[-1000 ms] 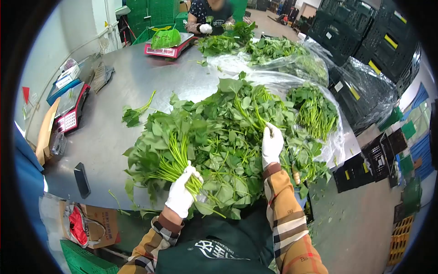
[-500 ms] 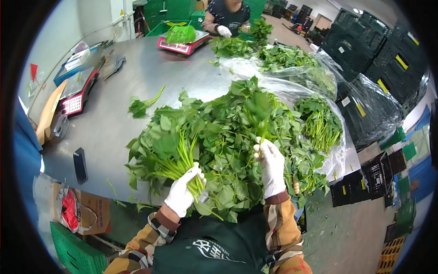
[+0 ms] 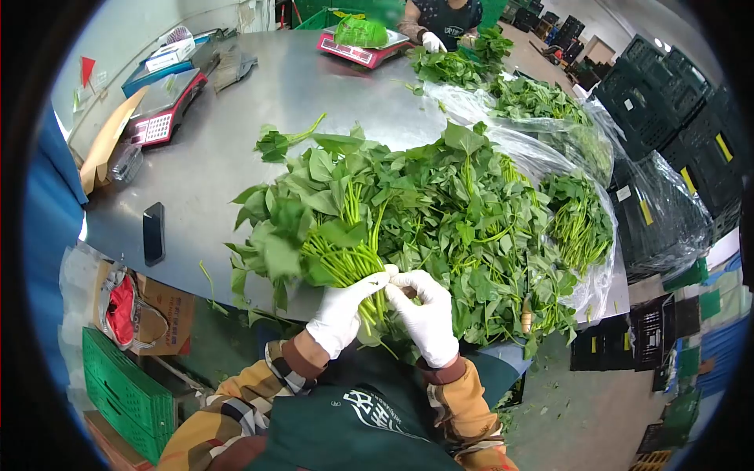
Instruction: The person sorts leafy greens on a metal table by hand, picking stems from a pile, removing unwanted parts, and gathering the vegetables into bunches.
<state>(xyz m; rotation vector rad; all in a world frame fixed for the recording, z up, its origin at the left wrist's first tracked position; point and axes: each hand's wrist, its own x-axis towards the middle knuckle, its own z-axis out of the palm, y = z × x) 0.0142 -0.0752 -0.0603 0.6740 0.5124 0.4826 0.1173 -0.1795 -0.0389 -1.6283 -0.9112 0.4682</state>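
My left hand [image 3: 345, 310], in a white glove, is closed round a bunch of leafy greens [image 3: 345, 255], its stems fanning up and left. My right hand [image 3: 426, 314], also gloved in white, meets it at the stems. Its thumb and fingers are pinched together against the left thumb, at the bunch's right edge; the stem ends between them are mostly hidden. Just beyond both hands spreads a large heap of loose leafy greens [image 3: 440, 204]. A knife with a wooden handle [image 3: 527, 315] lies on the heap's right side.
Plastic sheeting [image 3: 503, 141] with more greens lies along the metal table's [image 3: 212, 149] right side. A phone [image 3: 154, 234] and a red scale [image 3: 161, 114] are at left. Another scale [image 3: 365, 51] stands before a co-worker [image 3: 444, 23]. Black crates [image 3: 644, 94] are stacked at right.
My right hand has moved left and down from above the heap, bringing its sprig to the bunch in my left hand. The camera view has shifted slightly.
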